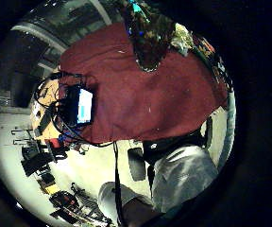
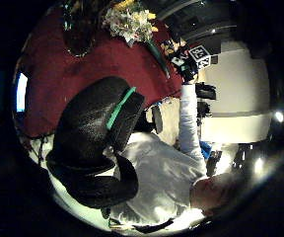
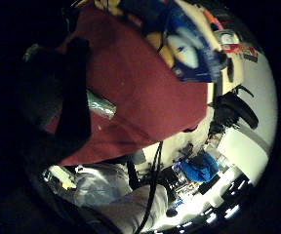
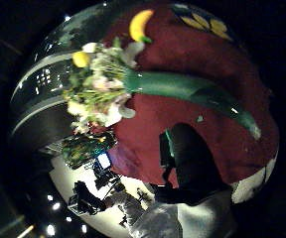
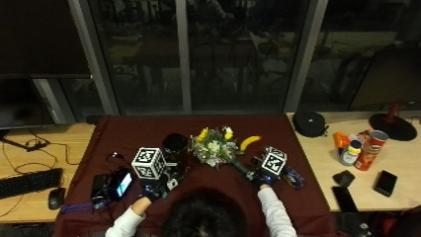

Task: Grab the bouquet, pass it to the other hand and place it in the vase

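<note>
Dark glass wall behind; table (image 5: 79, 133) of pale wood, draped mid-span with matte dark red cloth (image 5: 138, 136). Dark glossy rounded vase (image 5: 175, 144) upright on cloth, just left of bouquet (image 5: 213, 146). Bouquet lying on cloth: bushy head of small white, yellow and pink blooms, stems in smooth tapered green sleeve running toward right hand (image 5: 261, 177). Right hand at sleeve's lower end, grip clamped round stem wrap. Left hand (image 5: 152, 190) near vase, apart from bouquet, over cloth; grip state cannot tell. Curved yellow banana (image 5: 249, 142) just right of blooms. Cylindrical chip can (image 5: 371, 149) at far right of table. Small lit screen (image 5: 122, 182) at cloth's left edge.
</note>
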Demonstrator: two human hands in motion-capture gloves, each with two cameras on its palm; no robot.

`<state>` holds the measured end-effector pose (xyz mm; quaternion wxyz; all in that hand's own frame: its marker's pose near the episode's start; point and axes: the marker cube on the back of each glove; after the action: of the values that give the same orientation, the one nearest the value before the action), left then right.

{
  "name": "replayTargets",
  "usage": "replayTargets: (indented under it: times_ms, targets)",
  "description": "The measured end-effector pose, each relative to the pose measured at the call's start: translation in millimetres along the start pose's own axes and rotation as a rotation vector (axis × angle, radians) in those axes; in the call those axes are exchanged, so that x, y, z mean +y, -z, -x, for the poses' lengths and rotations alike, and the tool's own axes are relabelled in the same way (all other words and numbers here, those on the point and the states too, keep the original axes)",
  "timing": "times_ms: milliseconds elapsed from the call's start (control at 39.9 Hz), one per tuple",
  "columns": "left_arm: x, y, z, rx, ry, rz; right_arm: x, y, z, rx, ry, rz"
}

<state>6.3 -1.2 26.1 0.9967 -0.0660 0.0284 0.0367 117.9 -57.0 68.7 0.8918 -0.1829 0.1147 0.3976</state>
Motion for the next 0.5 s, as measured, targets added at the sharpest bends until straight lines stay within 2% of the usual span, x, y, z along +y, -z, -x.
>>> replayTargets:
  times_ms: [50, 175, 501]
  targets:
    - [1, 0, -1, -0.007, -0.001, 0.004, -16, -10, -1, -0.008, 0.031, -0.096]
    - [4, -1, 0, -0.012, -0.005, 0.012, -15, -16, 1, 0.013, 0.048, -0.229]
    - [10, 1, -5, 0.026, -0.055, 0.015, -1, -38, 28, 0.246, 0.052, -0.329]
